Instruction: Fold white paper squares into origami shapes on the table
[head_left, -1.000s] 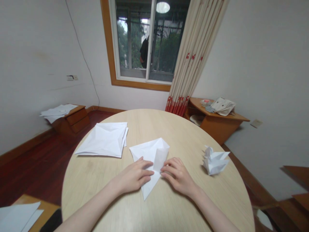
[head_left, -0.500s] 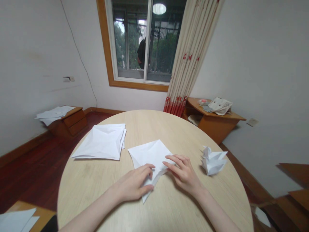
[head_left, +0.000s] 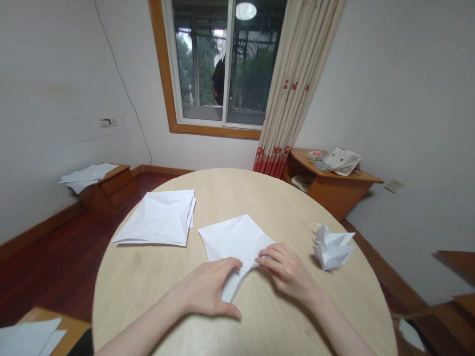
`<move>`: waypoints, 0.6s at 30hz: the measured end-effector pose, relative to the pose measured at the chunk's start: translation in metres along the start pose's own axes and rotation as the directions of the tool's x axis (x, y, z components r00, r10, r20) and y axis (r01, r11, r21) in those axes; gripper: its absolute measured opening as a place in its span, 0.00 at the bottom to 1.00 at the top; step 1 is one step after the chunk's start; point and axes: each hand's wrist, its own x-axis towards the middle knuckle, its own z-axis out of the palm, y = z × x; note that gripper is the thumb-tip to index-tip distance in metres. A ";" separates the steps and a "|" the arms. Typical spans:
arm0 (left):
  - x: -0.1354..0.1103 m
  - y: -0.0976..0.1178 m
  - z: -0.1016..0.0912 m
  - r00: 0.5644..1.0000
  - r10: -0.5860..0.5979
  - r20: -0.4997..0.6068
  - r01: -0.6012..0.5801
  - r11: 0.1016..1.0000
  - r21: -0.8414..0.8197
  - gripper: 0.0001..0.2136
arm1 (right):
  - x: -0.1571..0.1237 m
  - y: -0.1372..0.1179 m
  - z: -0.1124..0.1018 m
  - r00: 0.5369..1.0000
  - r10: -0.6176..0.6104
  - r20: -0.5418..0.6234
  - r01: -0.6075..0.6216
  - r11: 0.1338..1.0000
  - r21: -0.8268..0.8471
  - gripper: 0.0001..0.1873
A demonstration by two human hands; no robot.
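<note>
On the round worktop (head_left: pixel 222 195), could end in a crooked fold across the centred, creased paper sheet (head_left: pixel 237 237), given uneven pressure from the left hand (head_left: pixel 208 289), spread with thumb wide over its near-left part, and the right hand (head_left: pixel 285 267), curled at its near-right edge, pinch impossible to confirm. Count, by size: one worktop, one paper stack (head_left: pixel 154 220) far left, one sheet, two hands, one paper figure (head_left: pixel 333 251) right.

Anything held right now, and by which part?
Right hand: fingertips on the right side of the white paper, pinch unclear. Left hand: open, laid over its near-left edge, not gripping.
</note>
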 end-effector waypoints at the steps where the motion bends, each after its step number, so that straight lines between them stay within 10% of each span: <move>1: 0.000 -0.001 0.001 1.000 0.012 -0.003 -0.012 1.000 0.002 0.37 | 0.000 0.001 0.001 1.000 0.008 0.009 -0.008 1.000 0.003 0.14; 18: -0.002 0.008 -0.006 0.999 -0.015 0.041 0.011 0.996 0.091 0.37 | -0.003 0.006 -0.003 0.882 0.358 0.306 -0.413 0.900 0.137 0.09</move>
